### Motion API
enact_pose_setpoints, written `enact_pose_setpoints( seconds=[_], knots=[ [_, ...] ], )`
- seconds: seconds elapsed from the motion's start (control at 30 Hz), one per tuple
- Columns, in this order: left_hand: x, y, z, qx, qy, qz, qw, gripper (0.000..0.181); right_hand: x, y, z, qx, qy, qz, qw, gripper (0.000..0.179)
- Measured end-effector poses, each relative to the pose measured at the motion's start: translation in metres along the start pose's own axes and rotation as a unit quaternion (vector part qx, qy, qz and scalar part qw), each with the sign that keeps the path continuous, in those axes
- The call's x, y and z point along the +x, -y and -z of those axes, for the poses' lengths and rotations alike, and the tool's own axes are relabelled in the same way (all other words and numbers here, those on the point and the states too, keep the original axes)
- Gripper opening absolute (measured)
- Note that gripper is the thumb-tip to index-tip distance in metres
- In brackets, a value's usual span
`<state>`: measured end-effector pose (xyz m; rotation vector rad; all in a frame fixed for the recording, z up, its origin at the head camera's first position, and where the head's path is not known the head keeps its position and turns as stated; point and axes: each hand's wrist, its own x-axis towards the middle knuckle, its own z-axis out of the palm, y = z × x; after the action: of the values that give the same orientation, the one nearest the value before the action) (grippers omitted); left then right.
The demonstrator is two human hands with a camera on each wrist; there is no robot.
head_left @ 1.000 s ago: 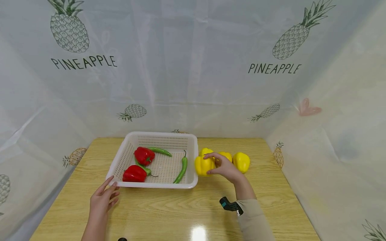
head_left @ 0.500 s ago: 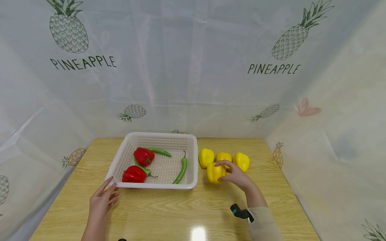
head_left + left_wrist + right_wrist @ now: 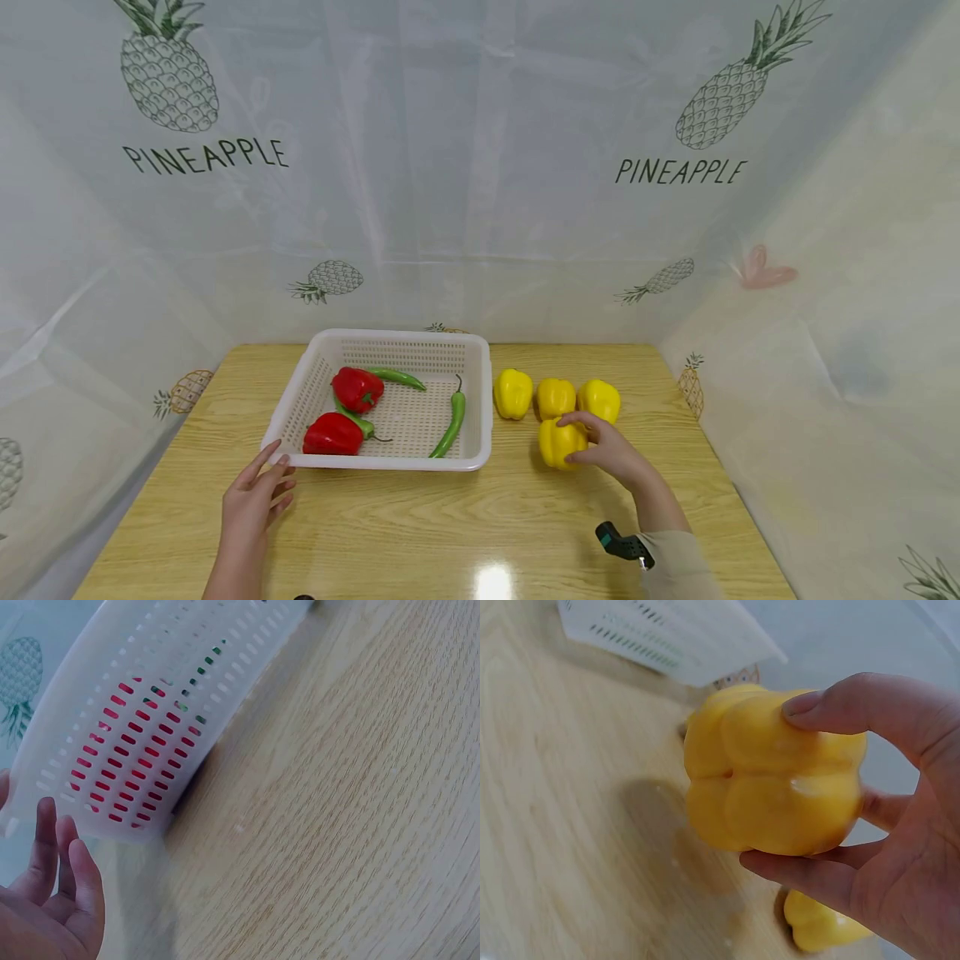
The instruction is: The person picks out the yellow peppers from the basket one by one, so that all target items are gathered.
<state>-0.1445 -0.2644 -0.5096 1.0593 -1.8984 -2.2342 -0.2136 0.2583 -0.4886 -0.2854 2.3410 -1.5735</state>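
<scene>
My right hand (image 3: 611, 450) grips a yellow bell pepper (image 3: 558, 443), thumb on one side and fingers on the other. In the right wrist view this pepper (image 3: 765, 776) is held above the wooden table, its shadow lying below. Just behind it in the head view are more yellow bell peppers (image 3: 513, 394) in a row. My left hand (image 3: 255, 496) touches the front left corner of a white plastic basket (image 3: 397, 462) with extended fingers. Inside the basket lie red bell peppers (image 3: 357, 389) and green chili peppers (image 3: 452, 425). The left wrist view shows relaxed fingers (image 3: 88, 881) beside the perforated wall.
The wooden table (image 3: 420, 533) ends at a pale curtain (image 3: 442, 208) printed with pineapples, which hangs behind and at both sides. A small black object (image 3: 303, 597) shows at the bottom edge. A black device (image 3: 624, 546) is strapped to the right wrist.
My right hand has carried the yellow bell pepper from the basket's right edge rightward and toward me, in front of the row. The left hand and basket have stayed in place.
</scene>
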Motion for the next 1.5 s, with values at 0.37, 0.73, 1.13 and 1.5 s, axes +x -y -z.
enact_pose_setpoints(
  seconds=[0.37, 0.73, 1.13, 1.5],
  knots=[
    [0.0, 0.001, -0.001, 0.001, 0.004, -0.003, 1.0, 0.061, -0.016, -0.013, 0.019, -0.069, -0.007, 0.005, 0.9976, 0.046],
    [0.0, 0.001, -0.001, -0.002, -0.005, -0.006, 1.0, 0.061, -0.029, -0.018, 0.038, -0.095, 0.006, 0.005, 0.9955, 0.048],
    [0.0, 0.0, 0.0, -0.005, 0.0, -0.007, 1.0, 0.062, -0.032, -0.033, 0.059, -0.11, -0.027, -0.015, 0.9934, 0.047],
    [0.001, 0.001, 0.0, 0.002, 0.0, -0.008, 1.0, 0.063, -0.036, -0.044, 0.074, -0.115, -0.033, -0.041, 0.992, 0.049]
  ],
)
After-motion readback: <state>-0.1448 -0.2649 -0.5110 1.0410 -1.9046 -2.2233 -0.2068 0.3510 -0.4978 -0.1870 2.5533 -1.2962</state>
